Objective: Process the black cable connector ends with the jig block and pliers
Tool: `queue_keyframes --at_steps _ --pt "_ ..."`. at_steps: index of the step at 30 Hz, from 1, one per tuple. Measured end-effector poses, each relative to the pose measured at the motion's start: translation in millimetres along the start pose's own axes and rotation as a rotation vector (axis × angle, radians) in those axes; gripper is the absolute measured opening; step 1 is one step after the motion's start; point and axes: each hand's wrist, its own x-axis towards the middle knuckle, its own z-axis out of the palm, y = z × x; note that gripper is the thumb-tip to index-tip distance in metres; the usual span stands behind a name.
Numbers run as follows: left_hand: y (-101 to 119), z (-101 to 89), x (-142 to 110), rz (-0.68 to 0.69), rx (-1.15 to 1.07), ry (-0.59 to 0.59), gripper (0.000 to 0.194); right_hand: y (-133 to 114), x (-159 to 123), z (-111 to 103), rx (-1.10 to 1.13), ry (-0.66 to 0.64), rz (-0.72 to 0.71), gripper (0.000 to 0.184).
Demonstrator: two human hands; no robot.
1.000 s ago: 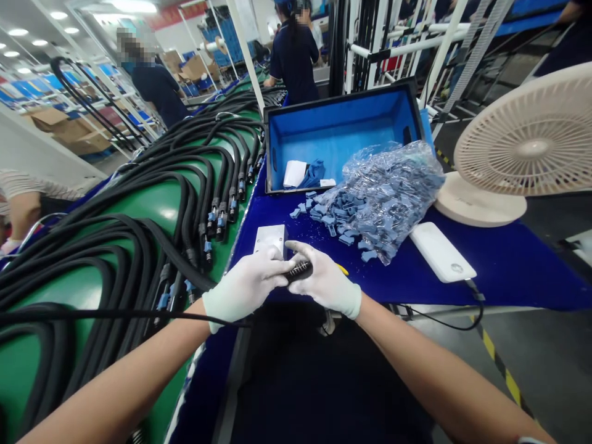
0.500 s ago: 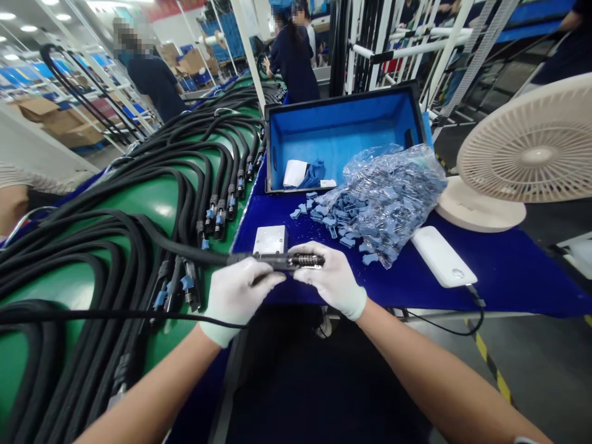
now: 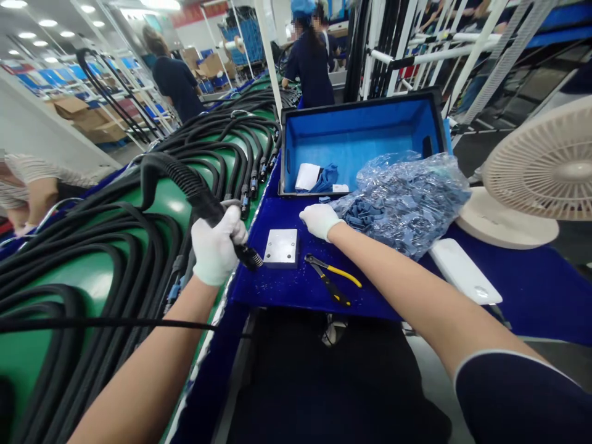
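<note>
My left hand (image 3: pixel 216 243), in a white glove, is wrapped round a black corrugated hose (image 3: pixel 197 188). The hose's metal-sprung end (image 3: pixel 252 258) points down to the right, beside a silver metal block (image 3: pixel 281 248). My right hand (image 3: pixel 320 221), also gloved, is closed at the near side of the loose blue clips (image 3: pixel 363 213). Its fingertips point away from the camera, and whatever they hold cannot be made out. A clear plastic bag (image 3: pixel 416 197) of these clips lies behind my right forearm. Pliers (image 3: pixel 329 277) with yellow and black handles rest in front of the block.
Behind the bag stands a blue bin (image 3: pixel 356 132) with papers and blue cloth inside. At the right are a beige fan (image 3: pixel 546 166) and a white power bank (image 3: pixel 465 271). Many black hoses (image 3: pixel 115 246) cover the green table (image 3: pixel 83 290) on my left. People stand farther back.
My right hand has let go of the hose end and moved up to the blue clips. My left hand has shifted left with the hose, tilting its end downward. The pliers have come into view.
</note>
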Motion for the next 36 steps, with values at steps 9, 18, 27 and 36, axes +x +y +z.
queue_keyframes --at_steps 9,18,27,36 --pt "-34.8 13.6 21.1 0.11 0.202 -0.033 0.02 -2.4 -19.7 13.1 0.193 0.136 -0.009 0.026" --pt "-39.2 14.9 22.2 0.1 0.499 -0.017 0.022 -46.6 -40.6 -5.8 0.722 0.242 -0.196 0.025" --pt "-43.0 2.0 33.8 0.063 0.417 -0.122 0.03 -75.8 -5.3 -1.7 0.717 -0.05 -0.262 0.028" --pt "-54.0 -53.8 51.6 -0.115 0.409 0.063 0.036 -75.1 -3.9 5.8 0.653 -0.054 -0.188 0.042"
